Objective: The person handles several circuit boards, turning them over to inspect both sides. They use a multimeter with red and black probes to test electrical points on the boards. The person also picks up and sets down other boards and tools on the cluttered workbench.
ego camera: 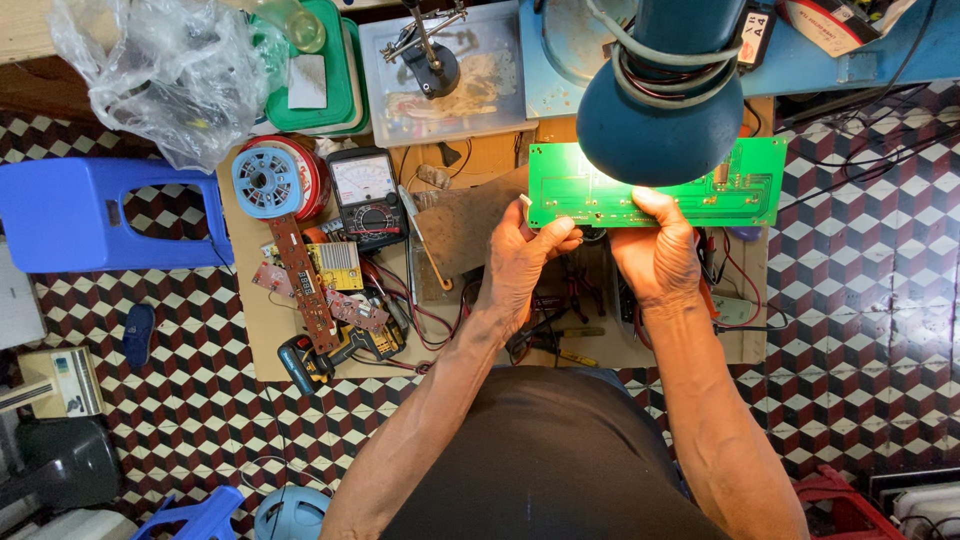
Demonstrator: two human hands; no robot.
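I hold a long green circuit board (pixel 735 185) flat above the small wooden table (pixel 250 330), under a blue desk lamp (pixel 660 120) that lights its left half. My left hand (pixel 522 262) grips the board's lower left corner, with the thumb on top. My right hand (pixel 658 250) holds the bottom edge near the middle, fingers curled over it. The lamp head hides part of the board's centre.
On the table lie a black multimeter (pixel 366 198), a blue wire spool (pixel 268 182), small brown circuit boards (pixel 300 270), pliers and red wires. A clear tray (pixel 450 75), green trays and a plastic bag (pixel 165 70) sit behind. A blue stool (pixel 100 215) stands left on the checkered floor.
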